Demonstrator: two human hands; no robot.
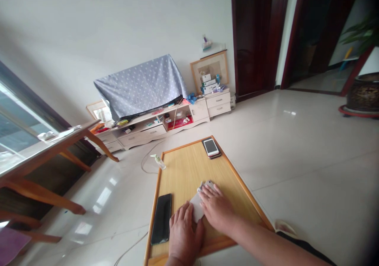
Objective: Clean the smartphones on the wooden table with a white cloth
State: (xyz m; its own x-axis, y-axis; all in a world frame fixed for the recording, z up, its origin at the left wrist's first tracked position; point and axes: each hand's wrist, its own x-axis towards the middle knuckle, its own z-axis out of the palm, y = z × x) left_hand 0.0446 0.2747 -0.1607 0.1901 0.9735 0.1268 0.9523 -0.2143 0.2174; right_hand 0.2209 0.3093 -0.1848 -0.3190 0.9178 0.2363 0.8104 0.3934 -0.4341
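A pale silver smartphone point(195, 207) lies at a slant on the small wooden table, its camera end pointing away from me. My left hand point(184, 230) is closed on the near left end of this phone, the thumb on its near side. Across the far half of the phone, my right hand point(217, 210) presses down with its fingers over a small crumpled white cloth or tissue point(200, 188). Most of that white piece is hidden under the fingers. To the left of my left hand, a black phone point(161, 218) lies flat near the table's edge.
The wooden table point(183, 167) has a raised rim. At its far left stands a clear pump bottle point(160, 162); a white phone point(211, 147) lies on a dark one at the far right. Beyond are a low cabinet point(142, 135), a wooden desk point(50, 147) and a plant pot point(363, 92).
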